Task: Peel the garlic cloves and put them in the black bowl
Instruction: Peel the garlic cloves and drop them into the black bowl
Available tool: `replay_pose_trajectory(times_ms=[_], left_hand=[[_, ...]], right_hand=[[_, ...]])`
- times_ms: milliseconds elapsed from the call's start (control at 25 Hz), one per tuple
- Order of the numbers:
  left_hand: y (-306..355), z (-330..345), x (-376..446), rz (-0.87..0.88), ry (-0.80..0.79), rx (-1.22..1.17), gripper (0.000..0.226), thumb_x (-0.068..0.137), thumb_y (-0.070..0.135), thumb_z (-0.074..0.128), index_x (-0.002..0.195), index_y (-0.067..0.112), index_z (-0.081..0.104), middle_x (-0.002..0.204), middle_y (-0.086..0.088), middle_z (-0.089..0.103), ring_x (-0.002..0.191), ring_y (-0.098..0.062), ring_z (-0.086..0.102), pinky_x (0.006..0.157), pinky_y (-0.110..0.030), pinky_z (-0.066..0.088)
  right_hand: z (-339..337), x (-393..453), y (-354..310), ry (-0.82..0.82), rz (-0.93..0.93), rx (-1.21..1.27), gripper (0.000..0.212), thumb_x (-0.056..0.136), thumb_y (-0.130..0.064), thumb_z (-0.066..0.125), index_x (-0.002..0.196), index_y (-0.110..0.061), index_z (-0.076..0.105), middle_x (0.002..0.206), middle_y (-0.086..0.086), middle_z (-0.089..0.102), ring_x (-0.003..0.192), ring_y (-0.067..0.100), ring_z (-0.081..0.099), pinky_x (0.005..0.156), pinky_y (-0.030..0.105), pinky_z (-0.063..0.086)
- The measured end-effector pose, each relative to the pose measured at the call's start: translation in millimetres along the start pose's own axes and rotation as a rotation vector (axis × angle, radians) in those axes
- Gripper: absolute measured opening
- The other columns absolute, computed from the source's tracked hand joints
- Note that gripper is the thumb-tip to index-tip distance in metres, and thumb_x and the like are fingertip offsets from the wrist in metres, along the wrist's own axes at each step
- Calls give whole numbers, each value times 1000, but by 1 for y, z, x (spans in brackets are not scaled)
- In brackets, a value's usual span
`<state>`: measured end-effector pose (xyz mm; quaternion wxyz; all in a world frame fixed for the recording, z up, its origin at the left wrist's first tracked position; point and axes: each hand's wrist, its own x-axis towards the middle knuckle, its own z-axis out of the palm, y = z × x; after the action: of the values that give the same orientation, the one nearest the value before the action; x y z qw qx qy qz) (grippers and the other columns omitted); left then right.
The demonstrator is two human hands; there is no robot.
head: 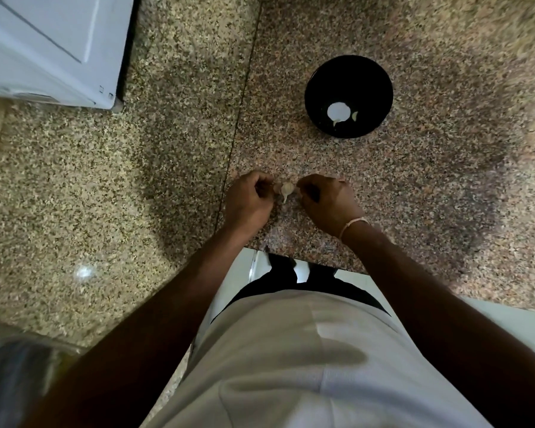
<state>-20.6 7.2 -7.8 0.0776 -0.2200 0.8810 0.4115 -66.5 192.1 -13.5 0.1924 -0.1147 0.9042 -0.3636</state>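
Note:
A pale garlic clove point(286, 190) with loose skin hanging from it sits between my two hands, just above the speckled granite counter point(430, 186). My left hand point(249, 202) pinches its left end with curled fingers. My right hand point(328, 202), a thin bracelet on its wrist, pinches its right side. The black bowl point(322, 78) stands farther back to the right. A small peeled clove point(355, 116) lies inside it beside a bright white reflection.
A white appliance point(53, 47) stands at the back left corner. The counter's front edge point(306, 261) runs just below my wrists. A blurred glassy object point(16, 375) sits at the bottom left. A seam point(238, 125) divides the two counter slabs.

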Motion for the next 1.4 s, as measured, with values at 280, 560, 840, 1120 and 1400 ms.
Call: replay_pose_trajectory(times_ms=[280, 560, 840, 1120, 1400], left_hand=[[8, 17, 2, -107, -87, -161, 13, 92, 14, 79, 103, 19, 77, 95, 7, 76, 87, -9, 73, 83, -35, 63], [12, 16, -2, -174, -196, -505, 13, 92, 10, 77, 100, 20, 78, 98, -3, 80, 94, -22, 77, 91, -46, 63], [28, 10, -9, -200, -302, -780, 16, 93, -1, 72, 108, 3, 75, 105, -15, 78, 92, -20, 75, 82, -29, 63], [39, 14, -13, -150, -369, -857, 15, 94, -6, 68, 100, 6, 76, 98, -10, 79, 92, -20, 76, 83, -31, 63], [40, 14, -18, -109, -377, -857, 14, 89, -5, 74, 103, -1, 74, 110, -20, 76, 106, -30, 74, 91, -38, 63]], right_hand=[[8, 5, -2, 25, 72, 99, 17, 91, -16, 72, 106, -20, 77, 92, 3, 78, 83, 20, 72, 67, 23, 50], [-3, -12, 2, 117, 161, 402, 23, 84, -11, 82, 88, -30, 71, 83, -7, 76, 78, 13, 75, 74, 45, 64], [-11, -29, -1, 216, 143, 501, 18, 86, -10, 82, 101, -13, 73, 88, -2, 78, 81, 11, 75, 74, 42, 65], [-20, -47, -4, 309, 105, 473, 13, 89, -25, 82, 99, -17, 80, 84, -6, 78, 72, 11, 74, 65, 34, 63], [-19, -59, -10, 404, 77, 335, 10, 88, -23, 79, 98, -21, 81, 80, -9, 76, 69, 4, 71, 62, 31, 60]])
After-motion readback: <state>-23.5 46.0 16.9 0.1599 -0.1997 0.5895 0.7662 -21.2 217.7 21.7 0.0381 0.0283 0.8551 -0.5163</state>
